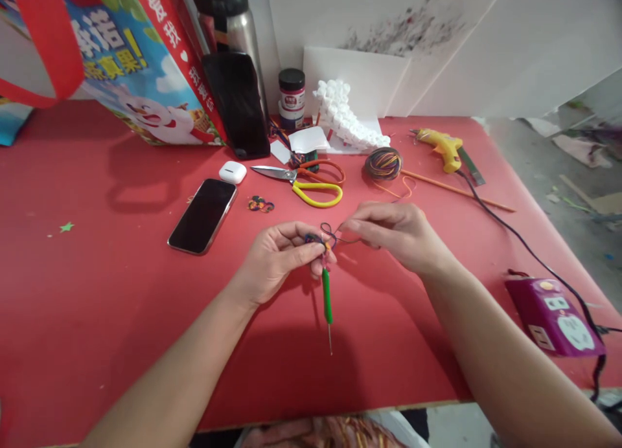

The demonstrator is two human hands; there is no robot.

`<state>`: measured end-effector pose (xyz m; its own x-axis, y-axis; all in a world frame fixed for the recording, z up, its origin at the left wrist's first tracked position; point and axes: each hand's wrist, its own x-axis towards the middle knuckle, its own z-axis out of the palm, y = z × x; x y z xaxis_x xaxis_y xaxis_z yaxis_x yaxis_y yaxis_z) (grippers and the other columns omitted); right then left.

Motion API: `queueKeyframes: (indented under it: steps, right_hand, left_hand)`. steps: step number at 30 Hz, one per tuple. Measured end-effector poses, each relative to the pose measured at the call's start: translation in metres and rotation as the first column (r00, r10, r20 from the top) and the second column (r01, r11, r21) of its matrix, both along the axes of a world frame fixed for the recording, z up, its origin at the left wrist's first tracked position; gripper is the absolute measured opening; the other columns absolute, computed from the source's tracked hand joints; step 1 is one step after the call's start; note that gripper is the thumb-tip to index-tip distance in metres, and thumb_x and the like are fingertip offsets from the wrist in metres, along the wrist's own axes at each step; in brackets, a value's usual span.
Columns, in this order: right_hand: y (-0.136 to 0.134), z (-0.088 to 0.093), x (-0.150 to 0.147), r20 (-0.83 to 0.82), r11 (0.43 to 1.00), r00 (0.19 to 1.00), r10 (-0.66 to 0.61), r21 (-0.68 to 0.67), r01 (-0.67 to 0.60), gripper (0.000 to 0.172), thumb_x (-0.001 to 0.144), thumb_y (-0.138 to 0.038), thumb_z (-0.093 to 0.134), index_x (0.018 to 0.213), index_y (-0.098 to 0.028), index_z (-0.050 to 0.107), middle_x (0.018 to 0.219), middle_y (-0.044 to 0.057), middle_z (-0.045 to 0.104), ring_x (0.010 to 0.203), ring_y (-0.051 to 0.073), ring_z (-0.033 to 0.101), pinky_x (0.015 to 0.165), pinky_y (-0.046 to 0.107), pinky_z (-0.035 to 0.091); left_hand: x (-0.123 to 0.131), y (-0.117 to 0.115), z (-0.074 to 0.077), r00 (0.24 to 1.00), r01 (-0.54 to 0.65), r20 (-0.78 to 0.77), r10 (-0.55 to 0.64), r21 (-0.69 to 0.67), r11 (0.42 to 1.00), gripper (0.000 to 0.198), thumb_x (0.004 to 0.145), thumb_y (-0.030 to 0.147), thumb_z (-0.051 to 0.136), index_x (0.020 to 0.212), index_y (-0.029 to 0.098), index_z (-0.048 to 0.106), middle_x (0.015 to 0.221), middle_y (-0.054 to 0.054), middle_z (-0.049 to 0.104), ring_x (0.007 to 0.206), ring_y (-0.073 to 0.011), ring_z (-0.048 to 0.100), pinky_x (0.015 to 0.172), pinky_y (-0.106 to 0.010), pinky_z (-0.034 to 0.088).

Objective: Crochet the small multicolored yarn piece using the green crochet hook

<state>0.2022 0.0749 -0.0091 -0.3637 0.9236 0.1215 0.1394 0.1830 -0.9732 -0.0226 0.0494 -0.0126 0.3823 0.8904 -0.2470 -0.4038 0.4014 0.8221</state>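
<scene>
Between thumb and fingers, my left hand pinches a small dark multicoloured crochet piece. A crochet hook with a green handle hangs down below those fingers, its thin metal end pointing towards me; how its upper end is held is hidden. My right hand is closed in a pinch on a dark strand of yarn, just right of the piece. A loop of this yarn stands up between the two hands. Beyond them lies a ball of variegated yarn.
Scissors, a small crocheted piece, a phone and a white earphone case lie beyond my hands. A yellow glue gun and purple power strip are at right, joined by a cable. A bag stands back left.
</scene>
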Motion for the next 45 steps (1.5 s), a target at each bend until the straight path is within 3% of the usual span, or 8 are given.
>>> queueKeyframes:
  steps: [5,9,13,16,21,26,32,45]
  right_hand:
    - [0.0,0.001,-0.021,0.16,0.926,0.986,0.042,0.365,-0.098,0.016,0.098,-0.015,0.065,0.099,-0.02,0.08,0.079,0.002,0.071,0.068,0.013,0.066,0.062,0.026,0.053]
    - [-0.012,0.015,-0.022,0.232,0.806,0.972,-0.035,0.582,-0.109,0.027,0.101,-0.01,0.056,0.115,-0.022,0.074,0.091,0.005,0.068,0.076,0.016,0.066,0.063,0.028,0.054]
    - [-0.032,0.014,-0.014,0.394,0.722,0.886,-0.244,0.684,-0.105,0.036,0.099,-0.006,0.055,0.13,-0.021,0.065,0.094,0.007,0.066,0.076,0.019,0.064,0.064,0.032,0.054]
    - [-0.046,0.001,-0.018,0.497,0.618,0.807,-0.319,0.755,-0.221,0.025,0.101,-0.02,0.061,0.126,-0.021,0.063,0.091,0.009,0.068,0.077,0.024,0.063,0.064,0.037,0.053]
    - [-0.052,-0.013,-0.031,0.454,0.51,0.769,-0.45,0.837,-0.196,0.021,0.102,-0.039,0.062,0.109,-0.02,0.061,0.077,0.006,0.065,0.067,0.024,0.056,0.06,0.039,0.047]
    - [-0.048,-0.01,-0.027,0.409,0.408,0.754,-0.515,0.89,-0.204,0.005,0.101,-0.024,0.063,0.104,-0.02,0.061,0.065,0.001,0.059,0.059,0.02,0.049,0.058,0.035,0.043]
    - [-0.054,-0.013,-0.027,0.417,0.428,0.74,-0.528,0.883,-0.193,0.007,0.106,-0.017,0.055,0.105,-0.015,0.062,0.068,0.004,0.065,0.062,0.021,0.055,0.061,0.036,0.047]
    - [-0.06,-0.01,-0.03,0.45,0.561,0.779,-0.436,0.813,-0.156,0.015,0.107,-0.016,0.051,0.115,-0.012,0.063,0.075,0.007,0.066,0.066,0.023,0.058,0.062,0.036,0.051]
  left_hand:
    - [0.003,-0.003,-0.003,0.992,0.113,-0.049,-0.116,-0.06,0.992,0.027,0.068,0.031,0.098,0.079,0.016,0.079,0.067,-0.006,0.078,0.048,-0.0126,0.064,0.054,-0.027,0.059]
    - [0.002,0.003,-0.004,0.999,0.022,-0.033,-0.025,-0.08,0.997,0.028,0.065,0.029,0.1,0.08,0.016,0.081,0.068,-0.005,0.077,0.048,-0.0104,0.063,0.054,-0.024,0.058]
    - [-0.003,0.007,-0.003,0.991,-0.122,0.046,0.13,-0.136,0.983,0.027,0.061,0.025,0.1,0.076,0.015,0.079,0.068,-0.004,0.077,0.05,-0.0085,0.063,0.05,-0.019,0.056]
    - [-0.003,0.007,-0.002,0.978,-0.191,0.053,0.201,-0.157,0.969,0.025,0.063,0.022,0.098,0.077,0.014,0.079,0.07,-0.004,0.078,0.053,-0.0074,0.065,0.053,-0.016,0.057]
    - [0.003,0.003,0.0,0.973,-0.229,-0.001,0.23,-0.079,0.97,0.023,0.066,0.022,0.096,0.078,0.014,0.078,0.069,-0.003,0.077,0.054,-0.0093,0.065,0.055,-0.02,0.059]
    - [0.005,-0.001,-0.003,0.964,-0.251,-0.082,0.252,0.022,0.968,0.019,0.073,0.023,0.093,0.084,0.016,0.079,0.066,-0.001,0.075,0.057,-0.0107,0.069,0.061,-0.021,0.06]
    - [0.004,-0.005,-0.007,0.96,-0.246,-0.118,0.256,0.094,0.965,0.009,0.084,0.022,0.084,0.09,0.018,0.079,0.07,0.0,0.076,0.061,-0.0101,0.07,0.067,-0.02,0.06]
    - [0.005,-0.004,-0.005,0.879,-0.3,-0.294,0.376,0.271,0.914,0.007,0.084,0.019,0.079,0.089,0.018,0.075,0.067,0.002,0.074,0.059,-0.0106,0.07,0.063,-0.021,0.06]
